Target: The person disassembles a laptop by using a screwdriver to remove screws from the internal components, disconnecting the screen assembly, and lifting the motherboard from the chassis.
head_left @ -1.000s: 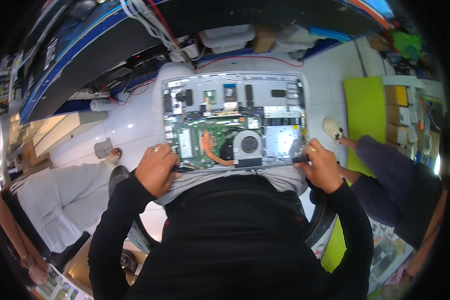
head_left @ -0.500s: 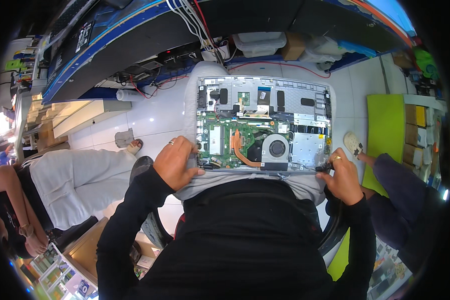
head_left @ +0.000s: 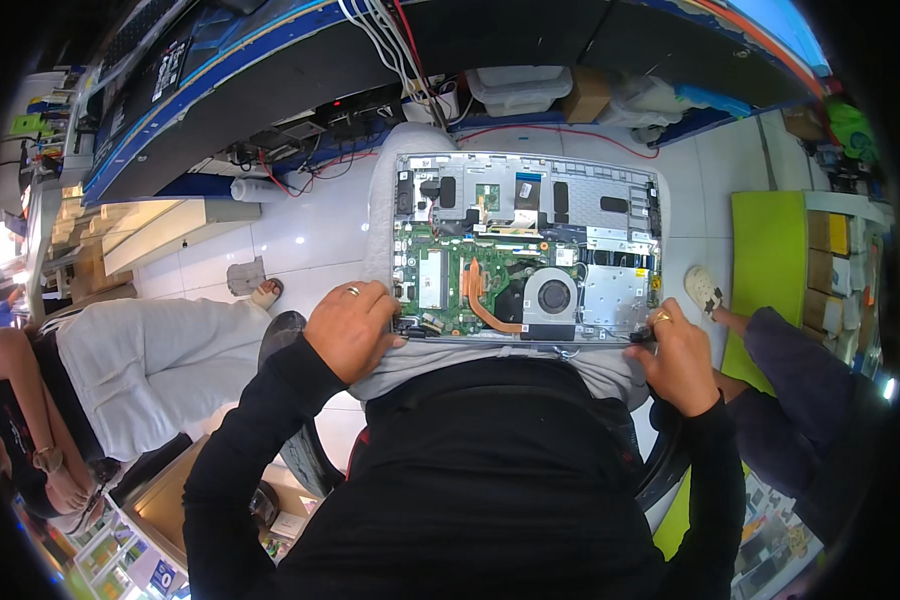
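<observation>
An opened laptop base (head_left: 620, 290) lies across my lap with its inside facing up. Its green circuit board (head_left: 460, 265), copper heat pipe (head_left: 478, 305) and round cooling fan (head_left: 554, 296) are exposed. My left hand (head_left: 352, 332) is closed round the near left corner, with the thumb by the front edge and some fingertips hidden. At the near right corner, my right hand (head_left: 678, 358) grips the base beside a small black hinge (head_left: 642, 336). Ribbon cables cross the middle of the base.
A dark desk (head_left: 510, 40) spans the far side, with a clear plastic box (head_left: 518, 88) and cables beneath it. Seated people's legs are close on both sides, a light trouser leg (head_left: 160, 365) at left. A green panel (head_left: 767, 270) stands at right by shelved boxes.
My left hand has shifted slightly, its fingers a little higher along the laptop's left side. My right hand has moved slightly left at the corner. The laptop has barely moved.
</observation>
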Demonstrator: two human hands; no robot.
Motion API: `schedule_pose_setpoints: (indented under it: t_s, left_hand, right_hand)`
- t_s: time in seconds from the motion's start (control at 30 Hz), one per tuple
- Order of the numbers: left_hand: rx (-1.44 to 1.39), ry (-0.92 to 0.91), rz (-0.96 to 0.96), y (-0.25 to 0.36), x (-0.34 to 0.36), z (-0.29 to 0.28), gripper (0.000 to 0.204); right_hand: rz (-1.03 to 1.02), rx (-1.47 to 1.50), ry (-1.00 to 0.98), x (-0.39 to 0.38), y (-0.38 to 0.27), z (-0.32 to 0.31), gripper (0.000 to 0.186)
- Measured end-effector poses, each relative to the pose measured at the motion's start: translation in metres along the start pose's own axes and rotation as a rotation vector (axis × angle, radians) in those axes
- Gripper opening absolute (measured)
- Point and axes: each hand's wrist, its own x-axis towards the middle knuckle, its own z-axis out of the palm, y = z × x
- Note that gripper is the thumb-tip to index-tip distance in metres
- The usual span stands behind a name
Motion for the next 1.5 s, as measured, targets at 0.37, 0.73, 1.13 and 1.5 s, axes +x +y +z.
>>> schedule_pose_setpoints:
  t_s: [0.37,0.73,1.13,1.5]
  left_hand:
    - [-0.027,-0.009,0.003,-0.007,0.004,0.001,0.039]
    - [-0.164,-0.07,-0.029,-0.019,0.008,0.01,0.04]
    - [-0.174,-0.112,-0.03,-0.019,0.015,0.007,0.041]
    - [-0.23,-0.06,-0.033,-0.017,0.009,0.013,0.035]
  right_hand:
    - [-0.591,0.226,-0.059,0.104,-0.201,0.061,0.025]
    - [-0.393,0.219,-0.16,0.117,-0.217,0.094,0.029]
    - [-0.423,0.18,-0.079,0.115,-0.217,0.099,0.014]
    - [-0.386,0.217,-0.139,0.115,-0.219,0.1,0.028]
